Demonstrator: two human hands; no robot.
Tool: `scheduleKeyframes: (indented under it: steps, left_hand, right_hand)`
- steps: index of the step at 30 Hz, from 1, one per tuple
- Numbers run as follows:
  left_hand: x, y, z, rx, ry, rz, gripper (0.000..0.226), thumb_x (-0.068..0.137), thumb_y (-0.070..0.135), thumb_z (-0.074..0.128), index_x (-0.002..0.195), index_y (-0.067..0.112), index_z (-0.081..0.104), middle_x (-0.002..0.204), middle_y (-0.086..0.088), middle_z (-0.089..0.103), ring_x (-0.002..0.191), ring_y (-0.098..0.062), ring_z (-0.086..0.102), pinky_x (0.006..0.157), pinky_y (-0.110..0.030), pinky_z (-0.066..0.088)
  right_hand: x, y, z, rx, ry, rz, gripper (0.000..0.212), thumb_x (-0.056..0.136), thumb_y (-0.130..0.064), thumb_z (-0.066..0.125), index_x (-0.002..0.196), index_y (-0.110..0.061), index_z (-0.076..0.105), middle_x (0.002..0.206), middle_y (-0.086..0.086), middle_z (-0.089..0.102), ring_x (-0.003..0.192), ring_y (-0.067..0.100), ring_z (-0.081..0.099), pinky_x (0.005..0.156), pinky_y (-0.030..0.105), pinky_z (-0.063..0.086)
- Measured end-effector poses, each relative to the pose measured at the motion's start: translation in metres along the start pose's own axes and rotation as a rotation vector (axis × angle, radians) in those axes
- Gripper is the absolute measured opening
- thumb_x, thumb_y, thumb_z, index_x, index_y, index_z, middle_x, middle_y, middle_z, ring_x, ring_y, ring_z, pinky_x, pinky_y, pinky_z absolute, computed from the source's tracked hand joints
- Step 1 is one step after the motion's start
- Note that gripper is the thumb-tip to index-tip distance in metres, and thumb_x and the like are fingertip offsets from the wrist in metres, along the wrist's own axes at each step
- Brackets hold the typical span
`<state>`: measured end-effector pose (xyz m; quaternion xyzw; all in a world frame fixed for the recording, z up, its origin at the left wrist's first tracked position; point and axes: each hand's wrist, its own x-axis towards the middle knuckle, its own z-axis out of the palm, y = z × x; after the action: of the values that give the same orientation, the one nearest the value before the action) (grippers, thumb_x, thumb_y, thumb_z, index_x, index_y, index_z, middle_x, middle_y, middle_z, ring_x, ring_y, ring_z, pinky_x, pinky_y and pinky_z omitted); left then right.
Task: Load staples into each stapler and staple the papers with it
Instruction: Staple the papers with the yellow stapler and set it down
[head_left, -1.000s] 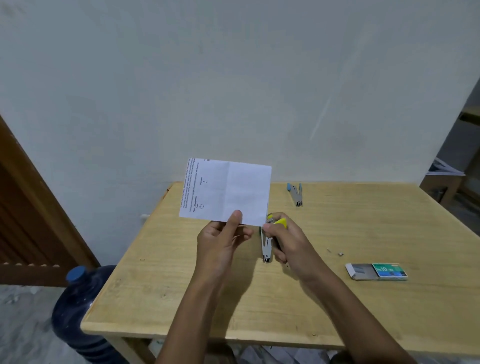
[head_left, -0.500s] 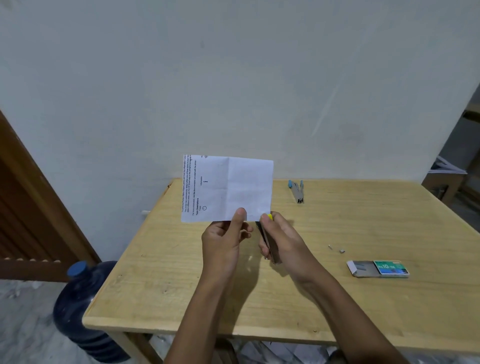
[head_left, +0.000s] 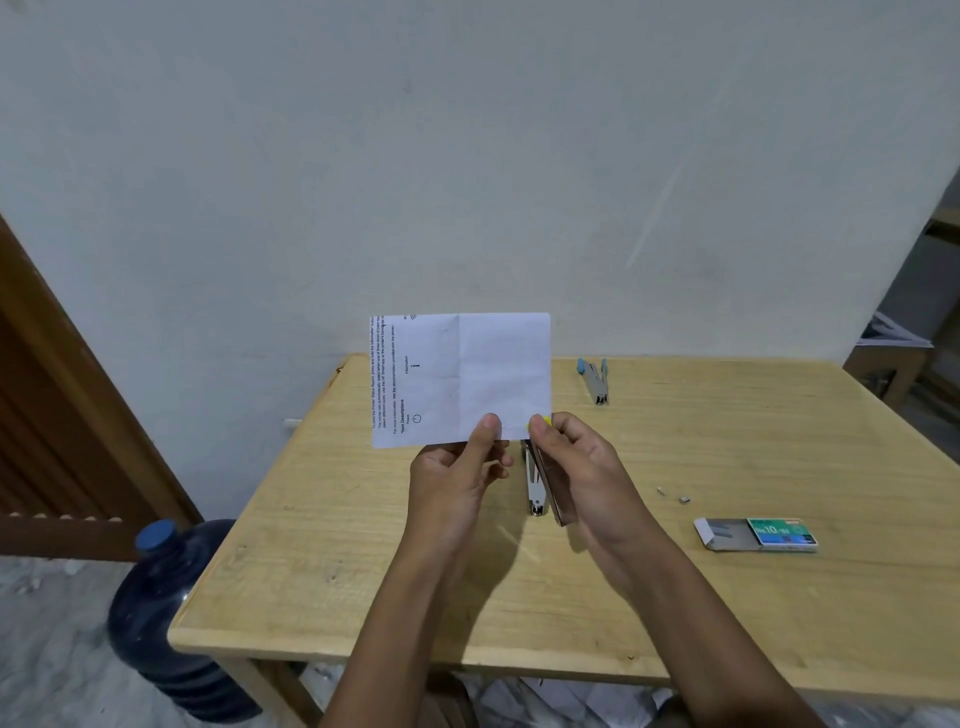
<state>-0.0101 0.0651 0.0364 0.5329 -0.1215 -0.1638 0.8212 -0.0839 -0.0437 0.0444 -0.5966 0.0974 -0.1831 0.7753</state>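
Note:
My left hand (head_left: 457, 467) pinches the bottom edge of a folded white printed paper (head_left: 460, 376), holding it upright above the wooden table (head_left: 415, 597). My right hand (head_left: 582, 467) grips a small metal stapler with a yellow tip (head_left: 537, 480) at the paper's lower right corner; its jaw end is hidden behind the paper and my thumb. A second stapler with blue ends (head_left: 595, 379) lies at the back of the table. An open staple box (head_left: 758, 534) lies at the right, with loose staple pieces (head_left: 675, 496) beside it.
A dark blue water jug (head_left: 166, 613) stands on the floor by the table's left front corner. A brown wooden door (head_left: 62, 405) is at the left. Another wooden piece of furniture with papers (head_left: 893, 353) sits at the far right.
Both hands have lifted the paper and the stapler slightly. The stapler's yellow tip has moved up to the paper's lower right corner.

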Motion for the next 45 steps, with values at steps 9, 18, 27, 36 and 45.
scheduleKeyframes:
  steps: [9, 18, 27, 36, 45]
  left_hand:
    - [-0.003, 0.001, 0.001, -0.012, -0.019, -0.04, 0.025, 0.089, 0.021, 0.068, 0.066, 0.011, 0.071, 0.064, -0.006, 0.065, 0.062, -0.017, 0.06, 0.065, -0.024, 0.052]
    - [0.005, 0.002, -0.008, -0.081, -0.011, -0.171, 0.019, 0.09, 0.02, 0.068, 0.081, 0.004, 0.063, 0.068, -0.005, 0.061, 0.061, -0.016, 0.057, 0.063, -0.025, 0.051]
    - [0.016, -0.002, -0.02, 0.298, 0.116, -0.193, 0.023, 0.092, 0.028, 0.067, 0.086, 0.005, 0.07, 0.076, -0.002, 0.07, 0.067, -0.017, 0.063, 0.068, -0.034, 0.051]
    - [0.056, -0.041, -0.045, 1.168, 0.61, 0.071, 0.067, 0.079, 0.037, 0.071, 0.129, 0.007, 0.039, 0.148, -0.019, 0.026, 0.136, -0.037, 0.024, 0.109, -0.047, 0.025]
    - [0.066, -0.048, -0.051, 1.413, 0.201, 0.328, 0.027, 0.09, 0.031, 0.053, 0.098, 0.012, 0.071, 0.112, -0.008, 0.065, 0.116, -0.024, 0.055, 0.106, -0.039, 0.025]
  right_hand:
    - [-0.002, -0.002, -0.001, 0.013, 0.02, 0.06, 0.029, 0.091, -0.039, 0.064, 0.088, -0.01, 0.065, 0.081, 0.01, 0.068, 0.066, 0.017, 0.061, 0.055, 0.023, 0.047]
    - [0.003, -0.002, -0.004, 0.128, 0.209, 0.097, 0.049, 0.079, -0.062, 0.063, 0.094, -0.016, 0.064, 0.068, 0.002, 0.05, 0.04, 0.01, 0.026, 0.037, 0.023, 0.024]
    - [0.014, -0.005, -0.01, -0.268, 0.307, 0.082, 0.014, 0.093, -0.019, 0.065, 0.105, -0.014, 0.069, 0.041, -0.018, 0.045, 0.035, 0.001, 0.04, 0.038, 0.013, 0.032]
    - [0.026, -0.002, -0.049, -0.488, 0.261, 0.263, 0.007, 0.09, -0.024, 0.06, 0.087, -0.019, 0.056, 0.064, 0.003, 0.037, 0.057, 0.019, 0.032, 0.05, 0.029, 0.028]
    - [0.089, 0.014, -0.078, -1.202, 0.207, 0.133, 0.02, 0.095, -0.023, 0.054, 0.082, -0.013, 0.043, 0.08, 0.002, 0.045, 0.061, 0.016, 0.043, 0.053, 0.028, 0.032]
